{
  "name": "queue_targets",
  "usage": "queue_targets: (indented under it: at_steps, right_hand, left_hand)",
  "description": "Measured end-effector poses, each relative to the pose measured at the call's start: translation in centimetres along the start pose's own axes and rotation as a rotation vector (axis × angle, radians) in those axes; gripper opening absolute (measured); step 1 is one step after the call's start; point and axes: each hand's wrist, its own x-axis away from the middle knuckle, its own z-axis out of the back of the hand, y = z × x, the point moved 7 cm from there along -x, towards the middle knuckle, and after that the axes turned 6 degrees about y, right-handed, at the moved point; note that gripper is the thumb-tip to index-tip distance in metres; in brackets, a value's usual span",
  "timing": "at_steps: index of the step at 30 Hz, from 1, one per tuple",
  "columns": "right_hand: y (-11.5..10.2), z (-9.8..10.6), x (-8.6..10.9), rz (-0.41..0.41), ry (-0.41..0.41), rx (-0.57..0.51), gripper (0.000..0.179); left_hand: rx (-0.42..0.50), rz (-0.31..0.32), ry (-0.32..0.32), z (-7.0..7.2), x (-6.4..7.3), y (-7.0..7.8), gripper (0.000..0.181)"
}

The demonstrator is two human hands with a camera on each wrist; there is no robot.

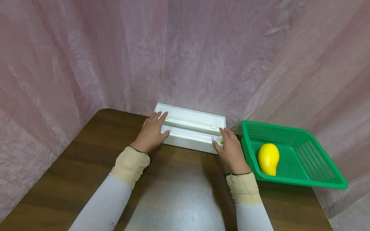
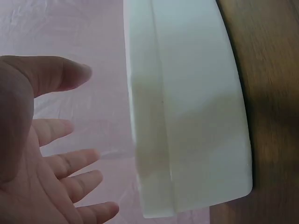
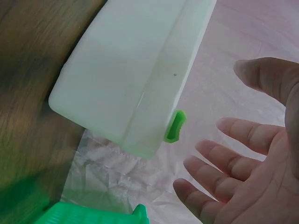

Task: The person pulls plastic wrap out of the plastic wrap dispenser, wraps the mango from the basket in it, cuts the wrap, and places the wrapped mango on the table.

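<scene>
A pink curtain (image 1: 188, 57) hangs behind the brown surface (image 1: 173, 192), leaving little room behind its back edge. The green basket (image 1: 303, 183) covers the surface's far right corner, near enough to crowd the right hand (image 1: 231, 150). Along the back edge, between both hands, lies the long white box (image 1: 188, 143), its lid (image 1: 190, 115) tilted back. The left hand (image 1: 154, 131) is at its left end; both hands' fingers are spread and grasp nothing. The step looks like handling the opened box; the next move would call for closing fingers on it. Smaller still are the yellow fruit (image 1: 268, 157) inside the basket's left side and the bright green slider (image 3: 175, 127) near the box's right end.
</scene>
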Motion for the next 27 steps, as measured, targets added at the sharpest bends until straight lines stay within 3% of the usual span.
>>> queue_targets:
  at_steps: [15, 27]
  right_hand:
    - [1.4, -1.4, -1.1, -0.023, 0.018, 0.004, 0.045]
    - [1.6, -1.5, -1.3, 0.01, 0.069, 0.022, 0.033]
  left_hand:
    - [0.013, 0.0, 0.038, -0.1, -1.3, -1.4, 0.06]
    - [-0.071, -0.034, 0.06, -0.2, -1.6, -1.7, 0.035]
